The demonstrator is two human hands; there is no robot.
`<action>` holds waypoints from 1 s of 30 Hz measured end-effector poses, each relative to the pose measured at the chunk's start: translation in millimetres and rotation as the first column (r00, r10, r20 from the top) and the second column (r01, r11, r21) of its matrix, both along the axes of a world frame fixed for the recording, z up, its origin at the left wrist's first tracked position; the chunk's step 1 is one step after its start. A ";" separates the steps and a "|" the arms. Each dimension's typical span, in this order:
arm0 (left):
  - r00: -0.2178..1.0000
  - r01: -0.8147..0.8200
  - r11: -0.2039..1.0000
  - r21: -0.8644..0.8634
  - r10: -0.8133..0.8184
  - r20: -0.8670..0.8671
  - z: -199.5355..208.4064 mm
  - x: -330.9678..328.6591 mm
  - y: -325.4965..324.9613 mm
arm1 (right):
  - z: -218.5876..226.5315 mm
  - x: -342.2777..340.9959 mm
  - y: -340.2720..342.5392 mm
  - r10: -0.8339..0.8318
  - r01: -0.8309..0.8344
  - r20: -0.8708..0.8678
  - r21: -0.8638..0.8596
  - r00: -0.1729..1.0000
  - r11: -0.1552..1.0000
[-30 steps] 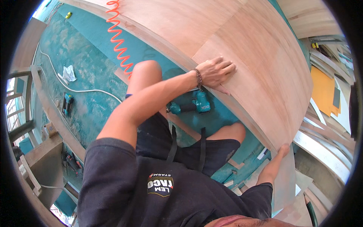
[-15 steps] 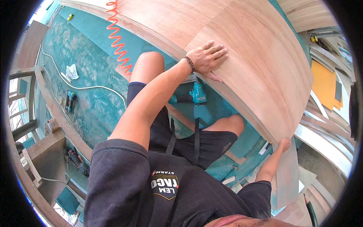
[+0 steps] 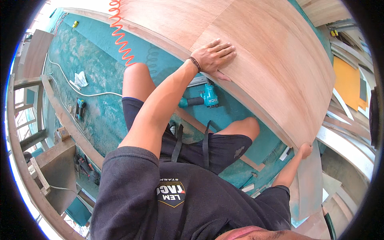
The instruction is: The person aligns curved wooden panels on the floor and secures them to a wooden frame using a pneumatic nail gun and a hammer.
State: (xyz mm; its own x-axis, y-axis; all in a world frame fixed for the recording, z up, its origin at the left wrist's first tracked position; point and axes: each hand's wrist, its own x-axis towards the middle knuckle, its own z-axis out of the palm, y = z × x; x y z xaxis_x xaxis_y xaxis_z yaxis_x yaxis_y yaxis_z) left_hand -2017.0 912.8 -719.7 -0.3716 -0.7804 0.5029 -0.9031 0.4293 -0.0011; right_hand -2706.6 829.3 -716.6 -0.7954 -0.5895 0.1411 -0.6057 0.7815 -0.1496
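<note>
A large curved plywood panel (image 3: 264, 76) with a seam across it spans the upper middle and right. My left hand (image 3: 214, 57) lies flat on its top near the close edge, fingers stretched and the thumb pointing along that edge. At the panel's near right corner, my right hand (image 3: 306, 150) is closed round the edge; its fingertips are hidden. Below my left hand, a teal nail gun (image 3: 209, 97) rests on the green floor partly under the panel's edge, between my knees.
An orange coiled air hose (image 3: 119, 34) hangs by my left knee. Another teal power tool (image 3: 80, 109) and a white cable (image 3: 100, 94) lie on the floor at left, beside a curved wooden frame (image 3: 72, 128). Wood offcuts (image 3: 348, 140) are piled at right.
My left hand has shifted slightly to the left, still flat on the plywood panel. My left knee has swung outward to the left. The right hand keeps its grip on the corner.
</note>
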 end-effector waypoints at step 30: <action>1.000 0.015 0.996 0.084 -0.016 0.020 3.9 6.2 2.7 | -162.9 566.8 261.6 -0.027 -0.300 0.956 0.119 0.293 0.946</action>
State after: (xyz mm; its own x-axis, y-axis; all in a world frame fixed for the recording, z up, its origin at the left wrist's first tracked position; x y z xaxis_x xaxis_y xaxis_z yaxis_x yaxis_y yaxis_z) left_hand -2010.9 915.6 -715.8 -0.3936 -0.8137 0.4278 -0.8966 0.4426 0.0169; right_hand -2139.8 1090.9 -879.5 -0.1842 -0.5820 -0.7920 -0.2764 0.8040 -0.5265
